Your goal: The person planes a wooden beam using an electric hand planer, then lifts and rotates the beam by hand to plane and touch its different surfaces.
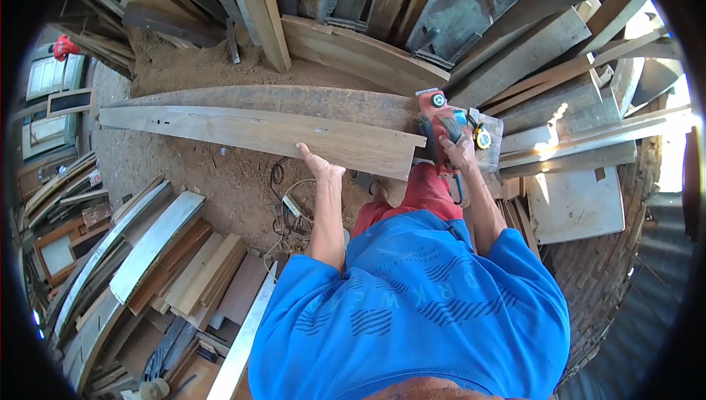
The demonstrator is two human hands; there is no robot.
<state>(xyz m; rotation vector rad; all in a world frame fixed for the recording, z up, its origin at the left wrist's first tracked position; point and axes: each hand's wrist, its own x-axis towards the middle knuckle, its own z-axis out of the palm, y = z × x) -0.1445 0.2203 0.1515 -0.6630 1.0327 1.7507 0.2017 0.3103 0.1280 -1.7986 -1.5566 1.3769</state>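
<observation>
A long pale wooden board (257, 130) lies along a rough thick plank (309, 101), its wider end near my legs. My left hand (321, 162) is at the board's near edge, thumb on the edge and the other fingers hidden beneath. On the right, my right hand (459, 151) is wrapped round the handle of a red power planer (434, 115), which rests on the plank beside the board's end. A yellow tape measure (482, 137) sits on the plank's right end.
Wood pieces (515, 62) lean at the back and right. Stacked boards (198, 275) fill the lower left. A power strip (292, 205) with cables lies on the dusty ground by my legs. A white panel (577, 205) stands at the right.
</observation>
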